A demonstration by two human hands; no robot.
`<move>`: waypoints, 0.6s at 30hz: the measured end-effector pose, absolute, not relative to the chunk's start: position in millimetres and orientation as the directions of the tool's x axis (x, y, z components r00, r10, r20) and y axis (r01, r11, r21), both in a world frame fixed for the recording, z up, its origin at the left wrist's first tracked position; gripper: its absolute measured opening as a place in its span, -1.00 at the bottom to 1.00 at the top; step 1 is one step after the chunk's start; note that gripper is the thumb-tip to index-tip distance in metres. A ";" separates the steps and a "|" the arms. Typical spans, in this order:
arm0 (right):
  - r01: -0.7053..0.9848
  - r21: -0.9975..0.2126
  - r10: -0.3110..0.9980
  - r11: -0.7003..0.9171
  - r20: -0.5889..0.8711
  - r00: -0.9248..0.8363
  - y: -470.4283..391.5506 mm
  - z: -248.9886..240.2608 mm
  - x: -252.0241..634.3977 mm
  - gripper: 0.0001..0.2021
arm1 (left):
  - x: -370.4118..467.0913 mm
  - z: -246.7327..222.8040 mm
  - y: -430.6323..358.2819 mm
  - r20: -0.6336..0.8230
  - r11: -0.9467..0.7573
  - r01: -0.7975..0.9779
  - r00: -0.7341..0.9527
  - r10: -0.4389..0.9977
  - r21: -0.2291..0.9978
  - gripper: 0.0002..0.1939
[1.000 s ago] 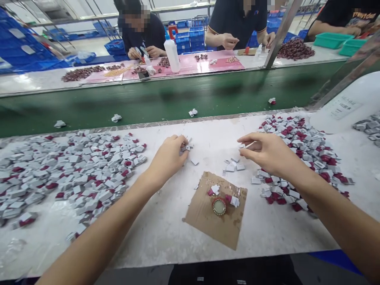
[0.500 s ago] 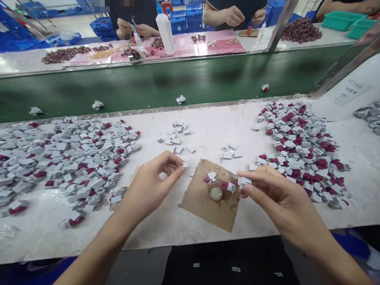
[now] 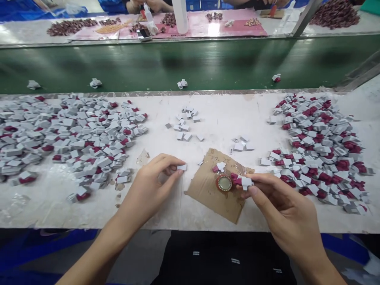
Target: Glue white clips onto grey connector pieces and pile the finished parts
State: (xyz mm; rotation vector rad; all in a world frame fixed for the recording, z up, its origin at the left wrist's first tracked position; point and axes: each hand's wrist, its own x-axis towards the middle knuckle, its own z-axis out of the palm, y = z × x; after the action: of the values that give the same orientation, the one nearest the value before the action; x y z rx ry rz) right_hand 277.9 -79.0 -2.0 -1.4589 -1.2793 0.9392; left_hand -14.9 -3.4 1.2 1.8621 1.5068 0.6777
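A long green strip (image 3: 142,63) runs across the width of the view, with a far worktop (image 3: 18,29) beyond it. A pink sheet (image 3: 202,24) covers part of that worktop; a tall white bottle (image 3: 180,18) stands on it, cut off by the upper edge. Left of the bottle are a small nozzle bottle (image 3: 148,14) and a dark-faced device (image 3: 144,35), then yellowish pieces (image 3: 113,28) and a brown row (image 3: 69,27). A slanting metal post (image 3: 306,18) separates the sheet from a dark heap (image 3: 335,15); blue containers (image 3: 209,4) are partly visible behind
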 end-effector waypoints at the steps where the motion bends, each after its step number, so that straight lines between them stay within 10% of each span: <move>1: 0.270 -0.963 0.987 0.012 0.055 0.151 -79.4 -2.5 276.5 -0.86 | -16.2 2.0 -2.6 -0.009 -0.139 0.641 0.222 0.975 0.755 -0.83; 13: 0.383 -0.915 0.984 0.126 0.164 0.068 -82.0 -13.0 269.4 -0.83 | -10.2 3.3 -4.6 0.014 -0.201 0.702 0.262 0.965 0.683 -0.84; 18: 0.257 -0.965 0.987 0.055 0.092 0.135 -81.9 -9.0 268.7 -0.86 | 8.7 12.5 -5.4 -0.056 -0.073 0.522 0.228 0.972 0.850 -0.94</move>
State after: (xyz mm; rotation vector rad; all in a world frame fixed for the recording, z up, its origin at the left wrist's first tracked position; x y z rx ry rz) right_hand 268.7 -81.9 -9.0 -1.4010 -1.3145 0.9138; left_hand 8.7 -5.4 12.5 1.7113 1.4006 0.7181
